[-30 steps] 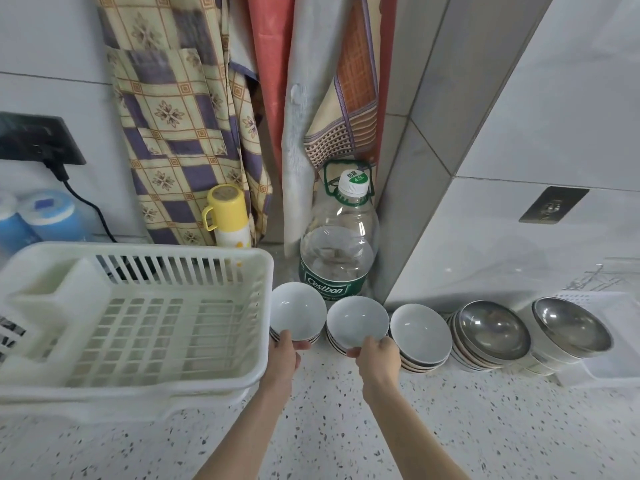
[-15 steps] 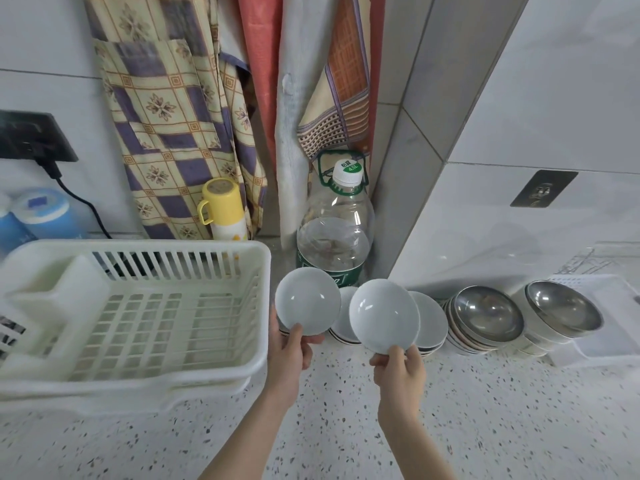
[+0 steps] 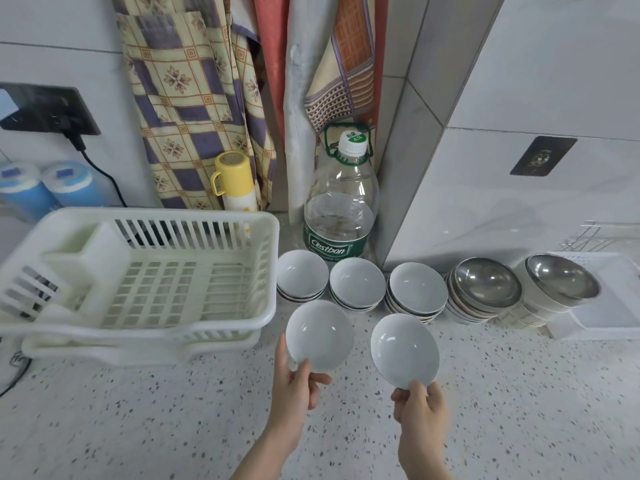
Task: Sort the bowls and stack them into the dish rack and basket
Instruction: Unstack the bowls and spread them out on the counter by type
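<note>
1. Two white bowls are held up above the speckled tabletop, tilted so their insides face the camera: the left white bowl and the right white bowl, side by side but apart.
2. The left hand pinches the lower rim of the left white bowl, thumb on the inside and fingers behind.
3. The right hand pinches the lower rim of the right white bowl in the same way.
4. Behind them, three stacks of white bowls stand in a row on the tabletop, near the wall.
5. To the right of these stand two stacks of steel bowls, the far one resting against a white tray.
6. The white dish rack sits to the left, just beside the leftmost stack, with nothing in its main compartment.
7. Further back stand a large water bottle, a yellow flask, two blue containers, and hanging patterned cloths.
</note>
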Tool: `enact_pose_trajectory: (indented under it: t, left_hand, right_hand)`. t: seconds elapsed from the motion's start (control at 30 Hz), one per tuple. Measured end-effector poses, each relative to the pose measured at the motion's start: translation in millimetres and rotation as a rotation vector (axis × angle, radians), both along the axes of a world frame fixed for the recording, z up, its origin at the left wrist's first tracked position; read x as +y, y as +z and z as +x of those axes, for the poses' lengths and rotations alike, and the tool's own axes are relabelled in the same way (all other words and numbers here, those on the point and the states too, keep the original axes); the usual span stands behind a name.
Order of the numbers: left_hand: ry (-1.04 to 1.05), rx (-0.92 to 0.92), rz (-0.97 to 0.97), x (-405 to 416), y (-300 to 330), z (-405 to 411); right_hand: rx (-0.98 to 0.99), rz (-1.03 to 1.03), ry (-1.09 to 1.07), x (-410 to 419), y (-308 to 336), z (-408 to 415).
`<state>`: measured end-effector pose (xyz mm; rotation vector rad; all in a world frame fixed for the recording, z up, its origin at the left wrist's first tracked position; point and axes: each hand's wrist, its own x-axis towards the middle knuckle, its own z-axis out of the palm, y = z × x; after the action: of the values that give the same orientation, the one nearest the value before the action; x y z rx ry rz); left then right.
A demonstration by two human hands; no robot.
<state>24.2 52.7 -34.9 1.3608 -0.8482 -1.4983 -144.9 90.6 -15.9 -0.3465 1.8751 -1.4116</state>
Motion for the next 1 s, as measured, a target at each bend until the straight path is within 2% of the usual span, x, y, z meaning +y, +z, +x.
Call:
enact_pose_trajectory:
  t: [0.3, 1.0]
  left_hand:
    - [0.062, -0.110, 0.076, 18.3, -15.6, 26.3]
    - [0.104, -0.094, 0.144, 4.8, -24.7, 26.4]
  right_hand:
    - [-0.035, 0.093, 0.148, -1.3, -19.2, 12.4]
    - [-0.086, 0.138, 0.318, -21.5, -30.0, 10.3]
